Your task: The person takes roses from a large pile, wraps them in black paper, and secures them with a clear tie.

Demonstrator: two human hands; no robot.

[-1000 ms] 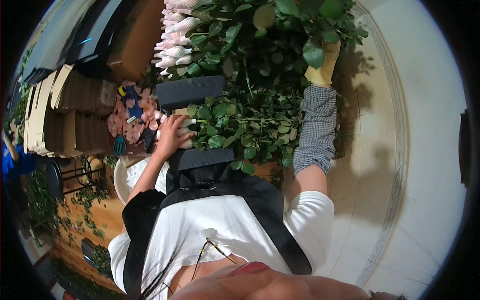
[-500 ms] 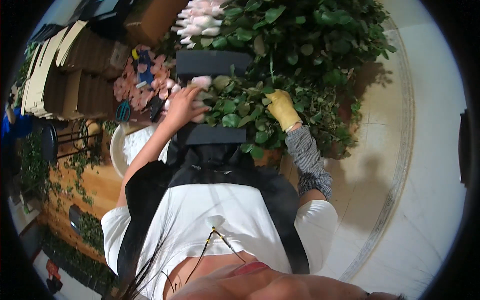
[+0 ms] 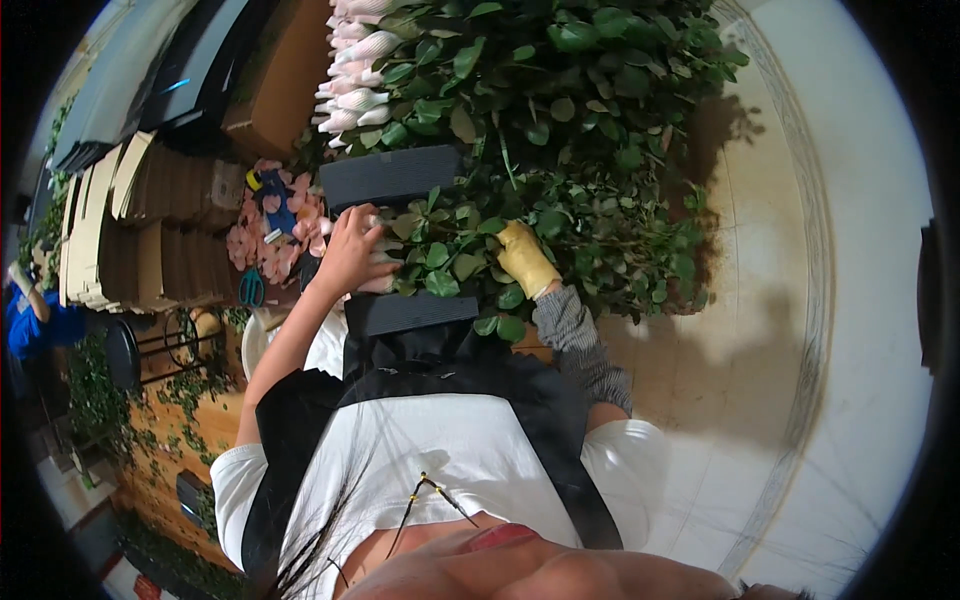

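Observation:
My bare left hand (image 3: 352, 250) is bent around the pale pink rose heads (image 3: 375, 284) of a leafy bunch, thumb and fingers on opposite sides. The bunch lies between a dark ribbed block (image 3: 392, 175) on the far side and another dark ribbed block (image 3: 412, 314) close to my apron. My right hand (image 3: 527, 260), in a yellow glove, is closed over the green rose stems and leaves (image 3: 450, 245) to the right of the heads. Leaves hide its fingertips partly.
Beyond the far block lies a big pile of roses, pink heads (image 3: 358, 85) left, dense foliage (image 3: 600, 80) right. At left are pink petals (image 3: 262, 245), teal-handled scissors (image 3: 251, 288), stacked cardboard sleeves (image 3: 175, 220) and a stool (image 3: 123, 355). A person in blue (image 3: 45, 325) is far left.
The view has shifted, so the blocks and bunch sit lower and further left. Both hands stay on the bunch; my left fingers have shifted slightly over the heads.

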